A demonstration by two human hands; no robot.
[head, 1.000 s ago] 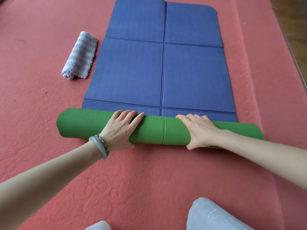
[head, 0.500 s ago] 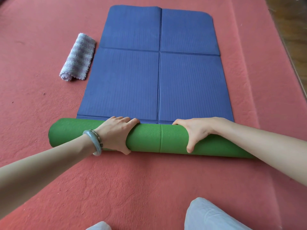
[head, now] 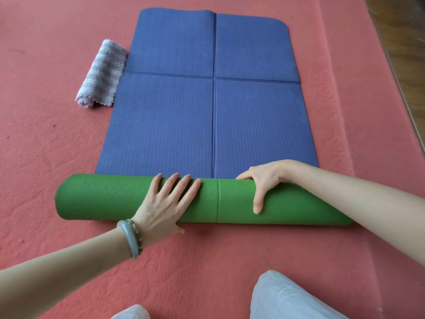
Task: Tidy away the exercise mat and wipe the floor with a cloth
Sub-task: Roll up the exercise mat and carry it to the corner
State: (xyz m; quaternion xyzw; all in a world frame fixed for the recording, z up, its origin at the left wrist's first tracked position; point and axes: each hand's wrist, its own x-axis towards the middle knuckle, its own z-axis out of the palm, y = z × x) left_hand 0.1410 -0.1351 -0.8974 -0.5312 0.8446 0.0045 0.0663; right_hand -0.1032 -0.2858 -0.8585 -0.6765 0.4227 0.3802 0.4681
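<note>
Most of the exercise mat [head: 172, 123] lies unrolled mid-frame, its rolled end under the flat left hand [head: 161, 208] and gripped by the right hand [head: 264, 180]; the cloth [head: 103, 74] sits unused upper left.

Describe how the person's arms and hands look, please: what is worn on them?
Both arms are bare, with no sleeve in view. The left wrist carries a smooth grey-green bangle and, beside it, a thin beaded bracelet. The left hand and the right hand wear no gloves, and no ring shows on either.
</note>
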